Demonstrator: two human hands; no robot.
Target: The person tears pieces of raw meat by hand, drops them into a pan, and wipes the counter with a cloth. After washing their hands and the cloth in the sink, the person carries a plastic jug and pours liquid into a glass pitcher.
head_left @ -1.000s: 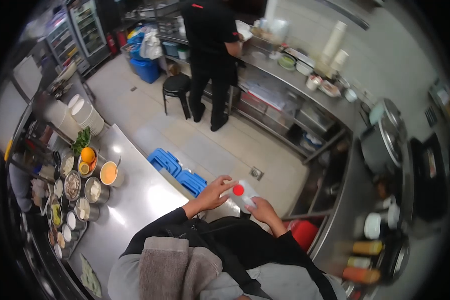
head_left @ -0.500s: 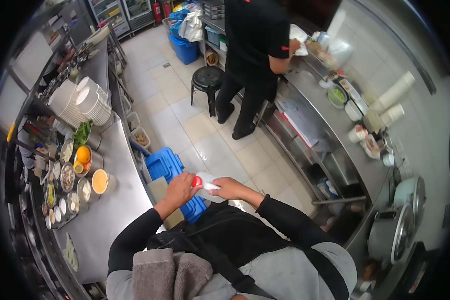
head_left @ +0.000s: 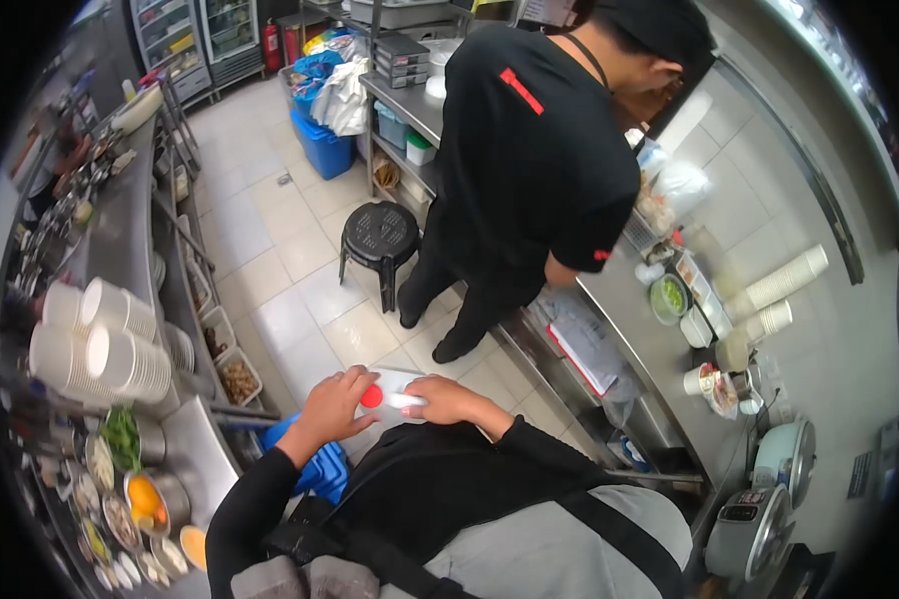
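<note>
A whitish translucent plastic jug [head_left: 402, 382] with a red cap [head_left: 372, 396] is held in front of my body at waist height. My right hand [head_left: 451, 400] is wrapped round its white handle. On the other side, my left hand [head_left: 332, 407] grips the jug beside the cap, its fingers bent over the edge and the thumb below. My body and hands cover the lower part of the jug.
A person in black [head_left: 539, 150] stands ahead at the right steel counter [head_left: 659, 369]. A black stool [head_left: 381, 235] is on the tiled floor. On the left are stacked white bowls [head_left: 120, 344], ingredient containers and a blue lid [head_left: 322, 471]. Rice cookers [head_left: 749, 529] stand at right.
My view has moved forward along the aisle, so the person and stool appear nearer. The jug stays in both hands. The other person's arm has come down from the counter items.
</note>
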